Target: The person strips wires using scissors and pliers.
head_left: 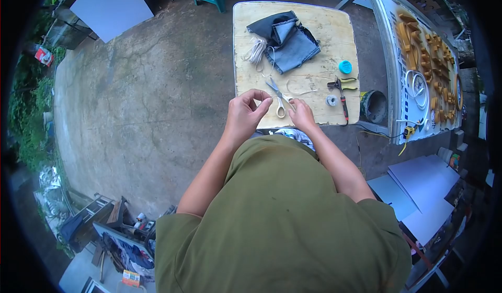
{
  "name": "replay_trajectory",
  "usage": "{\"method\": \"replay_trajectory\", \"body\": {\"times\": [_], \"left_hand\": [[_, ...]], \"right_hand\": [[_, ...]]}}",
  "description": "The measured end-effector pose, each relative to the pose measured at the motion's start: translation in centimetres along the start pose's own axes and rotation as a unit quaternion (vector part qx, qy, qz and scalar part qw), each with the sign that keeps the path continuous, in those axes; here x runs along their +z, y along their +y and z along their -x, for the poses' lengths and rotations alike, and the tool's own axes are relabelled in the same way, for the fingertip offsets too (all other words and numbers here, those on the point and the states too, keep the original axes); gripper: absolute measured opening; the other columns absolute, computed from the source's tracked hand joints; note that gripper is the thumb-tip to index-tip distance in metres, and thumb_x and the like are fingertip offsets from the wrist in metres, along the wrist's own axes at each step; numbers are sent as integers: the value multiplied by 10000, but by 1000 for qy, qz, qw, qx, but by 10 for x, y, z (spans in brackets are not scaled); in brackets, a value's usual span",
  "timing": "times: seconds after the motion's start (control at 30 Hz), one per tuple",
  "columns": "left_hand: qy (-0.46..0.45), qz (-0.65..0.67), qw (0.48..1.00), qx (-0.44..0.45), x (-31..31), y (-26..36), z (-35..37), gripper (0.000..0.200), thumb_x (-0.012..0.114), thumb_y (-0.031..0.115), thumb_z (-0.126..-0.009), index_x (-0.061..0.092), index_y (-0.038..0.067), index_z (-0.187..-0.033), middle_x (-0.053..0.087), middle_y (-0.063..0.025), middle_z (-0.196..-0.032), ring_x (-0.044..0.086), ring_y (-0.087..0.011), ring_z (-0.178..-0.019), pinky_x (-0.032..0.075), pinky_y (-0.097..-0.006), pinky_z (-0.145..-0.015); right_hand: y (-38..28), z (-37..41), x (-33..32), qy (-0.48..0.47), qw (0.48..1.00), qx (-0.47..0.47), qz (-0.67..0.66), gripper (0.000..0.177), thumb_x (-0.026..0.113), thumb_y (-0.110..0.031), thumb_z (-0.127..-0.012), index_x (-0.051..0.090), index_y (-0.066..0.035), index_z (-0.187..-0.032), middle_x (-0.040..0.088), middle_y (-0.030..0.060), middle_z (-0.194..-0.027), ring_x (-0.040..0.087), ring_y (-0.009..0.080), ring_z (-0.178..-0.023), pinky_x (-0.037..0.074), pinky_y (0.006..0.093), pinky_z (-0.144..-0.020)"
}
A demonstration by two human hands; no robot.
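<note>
1. Scissors (279, 93) lie by the worktop's (334, 36) near edge, bare wood showing toward the turquoise container (345, 67)
2. Left hand (247, 112) covers the near-left corner, thumb and fingertip together; anything pinched is too small to tell
3. Right hand (302, 115) is at the scissors' handle; I cannot tell its grip

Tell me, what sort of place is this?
Probably a makeshift outdoor work area: the worn wooden table holds scissors and other supplies, the cracked floor looks like concrete, and greenery grows along its edge.
</note>
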State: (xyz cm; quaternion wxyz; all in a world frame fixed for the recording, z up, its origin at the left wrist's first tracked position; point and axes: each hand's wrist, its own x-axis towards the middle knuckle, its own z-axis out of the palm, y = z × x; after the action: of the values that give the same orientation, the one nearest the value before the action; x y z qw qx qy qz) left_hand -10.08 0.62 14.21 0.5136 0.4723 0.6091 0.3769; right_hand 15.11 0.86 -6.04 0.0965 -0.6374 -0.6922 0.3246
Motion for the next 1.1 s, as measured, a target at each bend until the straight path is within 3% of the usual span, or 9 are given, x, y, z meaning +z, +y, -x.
{"method": "replay_trajectory", "body": {"times": [0.03,0.13,0.23,0.43,0.63,0.73,0.83,0.93,1.1], "left_hand": [[-4,-3,1000,-3,0,0,0,137,748,146,-965,741,9,-951,532,91,-652,379,2,-575,296,-225,-510],[-24,-7,1000,2,-1,-2,1,137,749,147,-964,737,11,-949,515,96,-647,377,2,-576,291,-228,-509],[-54,19,998,-2,3,2,1,136,749,146,-968,731,13,-947,506,102,-646,368,6,-582,286,-227,-510],[-88,59,994,21,9,28,7,122,749,128,-974,723,11,-955,526,104,-672,359,9,-598,285,-217,-516],[-91,39,993,63,12,31,12,118,749,117,-967,735,0,-972,711,-2,-743,458,1,-578,378,-220,-510],[-88,41,993,72,12,33,19,99,718,68,-993,677,-18,-964,710,19,-805,479,8,-638,389,-196,-558],[-72,72,990,94,16,22,23,97,697,50,-1005,652,-29,-971,726,-14,-834,570,-16,-694,458,-204,-609],[-41,105,987,115,18,26,29,94,708,40,-983,649,-31,-964,730,-67,-769,619,-56,-648,472,-239,-564],[-40,54,990,126,11,29,34,101,704,31,-994,635,-35,-960,673,-17,-735,547,-22,-659,440,-222,-575]], "right_hand": [[-17,3,-18,13,999,-25,16,353,773,-146,-903,656,9,-1197,694,198,-1202,710,354,-1038,570,439,-896],[-107,20,-99,7,973,-17,-232,239,741,-64,-909,683,14,-1128,712,163,-1115,730,280,-915,592,393,-803],[-169,42,-163,55,952,-160,-254,195,726,-20,-905,700,6,-1096,716,123,-1007,721,222,-853,592,358,-763],[-181,49,-182,100,950,-267,-127,150,741,-5,-853,698,-4,-996,688,118,-893,687,283,-793,556,392,-713],[-182,56,-178,138,949,-261,-115,126,736,3,-826,676,-11,-936,670,115,-834,671,296,-774,541,400,-689],[-186,59,-172,162,949,-250,-100,125,736,2,-816,647,-16,-902,665,113,-830,673,293,-769,542,400,-688],[-194,64,-166,178,953,-224,-100,143,739,-6,-809,623,-19,-892,658,114,-810,676,299,-752,545,405,-677],[-199,67,-156,203,952,-197,-121,158,738,-3,-808,610,-19,-899,654,119,-790,680,298,-718,550,401,-653],[-209,72,-151,230,948,-181,-122,156,733,8,-818,603,-16,-901,654,119,-771,690,274,-682,557,381,-623]]}}
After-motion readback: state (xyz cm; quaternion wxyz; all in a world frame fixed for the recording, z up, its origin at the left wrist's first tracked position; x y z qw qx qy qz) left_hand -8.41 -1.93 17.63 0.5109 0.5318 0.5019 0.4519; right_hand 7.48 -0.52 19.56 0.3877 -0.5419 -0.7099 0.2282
